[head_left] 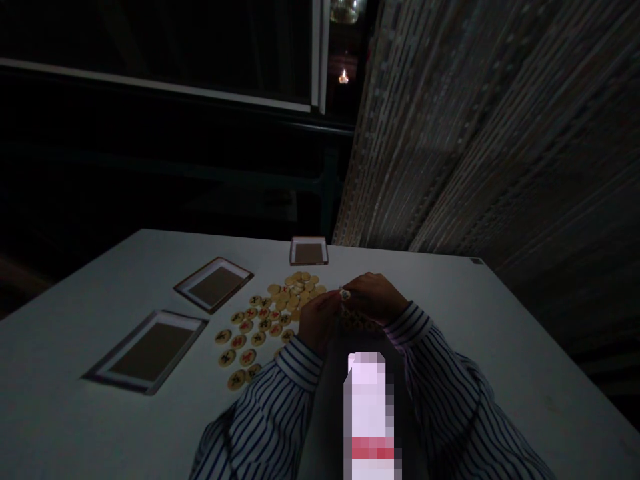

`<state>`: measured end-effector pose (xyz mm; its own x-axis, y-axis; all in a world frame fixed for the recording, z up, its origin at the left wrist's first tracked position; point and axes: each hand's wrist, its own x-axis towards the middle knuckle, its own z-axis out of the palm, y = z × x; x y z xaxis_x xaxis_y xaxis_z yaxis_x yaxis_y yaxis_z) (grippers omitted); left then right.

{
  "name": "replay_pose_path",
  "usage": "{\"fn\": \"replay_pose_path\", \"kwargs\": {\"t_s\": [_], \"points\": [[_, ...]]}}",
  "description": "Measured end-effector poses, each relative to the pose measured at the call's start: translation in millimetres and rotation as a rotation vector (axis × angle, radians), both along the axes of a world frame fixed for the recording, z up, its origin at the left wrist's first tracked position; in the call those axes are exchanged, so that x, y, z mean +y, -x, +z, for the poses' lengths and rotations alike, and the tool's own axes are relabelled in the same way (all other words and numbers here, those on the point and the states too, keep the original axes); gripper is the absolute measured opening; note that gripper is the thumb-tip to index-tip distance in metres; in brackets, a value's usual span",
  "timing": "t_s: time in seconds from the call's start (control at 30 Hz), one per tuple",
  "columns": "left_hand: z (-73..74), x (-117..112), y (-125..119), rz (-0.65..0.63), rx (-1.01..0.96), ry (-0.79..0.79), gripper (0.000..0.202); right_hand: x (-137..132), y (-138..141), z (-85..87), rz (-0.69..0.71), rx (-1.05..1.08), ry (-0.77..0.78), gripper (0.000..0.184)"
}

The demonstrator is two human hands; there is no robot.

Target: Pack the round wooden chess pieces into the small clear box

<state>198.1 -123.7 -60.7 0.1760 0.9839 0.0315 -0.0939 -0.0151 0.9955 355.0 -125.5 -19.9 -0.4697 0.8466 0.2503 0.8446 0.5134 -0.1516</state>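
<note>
Both my hands meet over a white table (475, 320), in striped sleeves. My left hand (318, 323) and my right hand (376, 298) are curled together, pinching a small round game piece (345, 293) between their fingertips. Just left of them lies a spread of round tan game pieces (260, 323) with red or black marks, some heaped in a pile (296, 287) farther back. More pieces lie half hidden under my hands.
Two shallow box halves, one (148, 350) near the left edge and one (214, 284) beyond it, and a small box (309, 252) stand on the table. A woven curtain (490, 127) hangs to the right. The room behind is dark.
</note>
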Motion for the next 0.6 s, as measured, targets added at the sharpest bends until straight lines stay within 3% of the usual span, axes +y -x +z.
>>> {"fn": "replay_pose_path", "kwargs": {"t_s": [0.2,0.4,0.6], "points": [[-4.3,4,1,0.005,0.101,-0.072,0.025,7,1,-1.8,0.022,-0.064,0.024,0.033],[-21.5,7,1,0.008,0.146,-0.103,0.026,15,-9,-8.7,0.025,-0.027,0.019,0.033],[-32.7,3,-2,0.008,0.352,-0.178,0.026,22,-23,-13.8,0.009,0.020,-0.011,0.036]]}}
